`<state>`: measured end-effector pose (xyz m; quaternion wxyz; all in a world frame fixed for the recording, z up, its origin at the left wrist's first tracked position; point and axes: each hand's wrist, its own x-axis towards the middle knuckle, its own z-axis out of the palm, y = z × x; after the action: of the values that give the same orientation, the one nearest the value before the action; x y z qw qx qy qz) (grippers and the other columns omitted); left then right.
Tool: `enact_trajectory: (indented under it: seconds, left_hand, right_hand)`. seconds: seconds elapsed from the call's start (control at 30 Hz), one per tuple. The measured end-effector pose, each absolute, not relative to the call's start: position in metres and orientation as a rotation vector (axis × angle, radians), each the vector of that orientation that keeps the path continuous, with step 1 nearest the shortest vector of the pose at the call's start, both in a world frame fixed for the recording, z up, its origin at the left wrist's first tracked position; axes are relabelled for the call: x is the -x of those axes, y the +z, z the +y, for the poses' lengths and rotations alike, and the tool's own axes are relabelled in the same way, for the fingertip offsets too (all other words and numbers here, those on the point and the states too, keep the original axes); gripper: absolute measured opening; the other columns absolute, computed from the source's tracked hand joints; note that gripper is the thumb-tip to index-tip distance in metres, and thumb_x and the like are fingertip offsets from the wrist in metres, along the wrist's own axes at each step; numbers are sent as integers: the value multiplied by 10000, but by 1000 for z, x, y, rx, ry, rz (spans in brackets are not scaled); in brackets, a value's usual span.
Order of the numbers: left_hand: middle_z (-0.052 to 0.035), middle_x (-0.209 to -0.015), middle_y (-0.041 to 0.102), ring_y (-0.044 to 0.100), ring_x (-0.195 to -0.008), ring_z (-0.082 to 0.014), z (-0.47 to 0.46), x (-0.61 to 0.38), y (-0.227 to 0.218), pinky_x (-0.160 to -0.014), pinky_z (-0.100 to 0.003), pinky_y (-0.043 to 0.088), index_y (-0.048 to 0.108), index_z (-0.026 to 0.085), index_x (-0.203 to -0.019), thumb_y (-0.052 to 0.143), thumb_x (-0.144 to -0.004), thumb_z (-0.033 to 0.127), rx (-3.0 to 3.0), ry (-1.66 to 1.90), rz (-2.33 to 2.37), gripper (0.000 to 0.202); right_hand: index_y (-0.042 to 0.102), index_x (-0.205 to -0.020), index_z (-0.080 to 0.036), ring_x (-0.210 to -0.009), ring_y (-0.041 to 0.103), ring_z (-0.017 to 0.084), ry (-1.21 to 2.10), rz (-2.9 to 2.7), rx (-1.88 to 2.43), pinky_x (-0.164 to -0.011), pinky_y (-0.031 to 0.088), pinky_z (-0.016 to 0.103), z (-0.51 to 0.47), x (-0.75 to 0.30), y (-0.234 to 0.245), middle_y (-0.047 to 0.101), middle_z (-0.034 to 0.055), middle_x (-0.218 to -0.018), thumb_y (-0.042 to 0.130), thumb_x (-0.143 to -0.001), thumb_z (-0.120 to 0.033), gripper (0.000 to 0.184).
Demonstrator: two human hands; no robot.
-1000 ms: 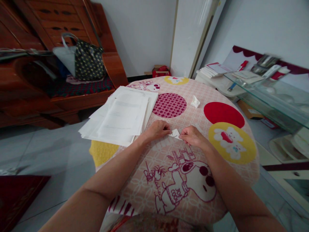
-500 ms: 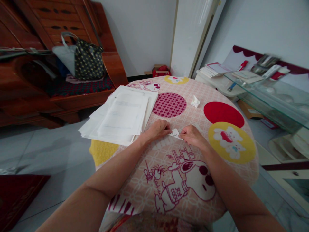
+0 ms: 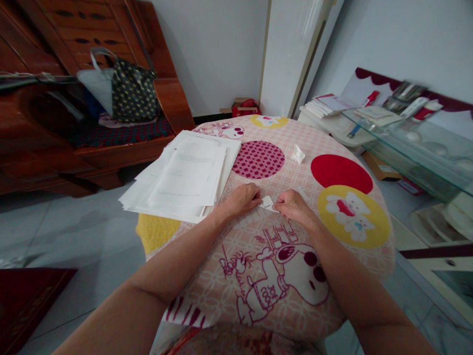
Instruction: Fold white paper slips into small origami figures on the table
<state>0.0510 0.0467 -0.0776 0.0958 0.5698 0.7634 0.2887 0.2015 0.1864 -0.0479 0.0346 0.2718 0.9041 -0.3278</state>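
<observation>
A small folded piece of white paper point(image 3: 268, 203) lies low over the patterned tablecloth point(image 3: 207, 291), between my two hands. My left hand point(image 3: 242, 198) pinches its left end with closed fingers. At the opposite end, the closed fingers of my right hand point(image 3: 293, 204) grip the same paper. Both ends of it are covered by fingertips. A stack of printed paper sheets point(image 3: 185, 177) lies left of my left hand. Farther back on the cloth stands a small folded white paper piece point(image 3: 297, 154), apart from both hands.
A glass shelf point(image 3: 417, 143) with cups, bowls and papers stands close to the table's right side. On the left is a wooden bench point(image 3: 177, 106) carrying a dark patterned bag point(image 3: 133, 93). A red box point(image 3: 246, 107) sits on the floor behind the table.
Both hands keep hold of the folded paper in nearly the same place. The whole view has shifted very slightly.
</observation>
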Motion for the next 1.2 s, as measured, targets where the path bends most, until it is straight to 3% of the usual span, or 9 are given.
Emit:
enact_trajectory:
  seconds: [0.03,0.13,0.23,0.4,0.6,1.0,1.2]
  left_hand:
    - [-28,-772,630,572,-699,-158,46,-53,-76,-679,-275,455,641,178,-816,638,-813,162,-1718,859,2262,17]
    - [-64,-989,675,636,-878,-176,43,-59,-71,-794,-292,508,666,171,-1036,570,-837,76,-1887,873,2175,241]
    - [-73,-1076,688,650,-1000,-182,42,-61,-70,-884,-304,523,710,180,-1022,513,-853,26,-2017,861,2038,302]
    - [-80,-1059,704,660,-990,-181,43,-59,-72,-884,-309,534,749,176,-992,503,-880,29,-2023,877,1983,308]
    - [-77,-1056,708,662,-987,-179,45,-58,-72,-874,-298,539,761,178,-970,520,-893,54,-2016,871,1995,282]
    - [-81,-1061,709,664,-980,-177,44,-55,-79,-883,-301,537,765,176,-990,522,-908,69,-2013,956,1960,278]
    - [-75,-1069,706,662,-997,-178,45,-53,-78,-903,-305,529,763,178,-995,530,-902,55,-1994,933,1946,279]
  right_hand:
    - [569,-528,-183,-399,495,107,-1017,2757,-858,-439,329,231,187,-201,-48,534,-6,-429,661,-779,-178,267]
    - [593,-569,-186,-380,522,124,-1072,2685,-927,-429,347,239,188,-202,-50,564,-1,-446,675,-777,-203,224]
    - [608,-598,-187,-371,516,125,-1106,2654,-962,-426,338,243,187,-201,-51,568,-4,-453,705,-778,-248,213]
    - [595,-563,-188,-421,495,119,-893,2746,-960,-459,299,254,182,-198,-45,524,-5,-443,746,-777,-369,319]
    - [603,-583,-184,-531,540,136,-703,2761,-887,-514,317,262,180,-193,-36,543,5,-509,763,-766,-365,302]
    - [558,-607,-187,-371,482,107,-1053,2475,-913,-390,326,222,200,-214,-31,537,-28,-466,653,-746,-151,172]
    - [555,-612,-187,-410,477,99,-1237,2620,-887,-431,320,227,196,-208,-43,542,-23,-494,655,-823,-333,275]
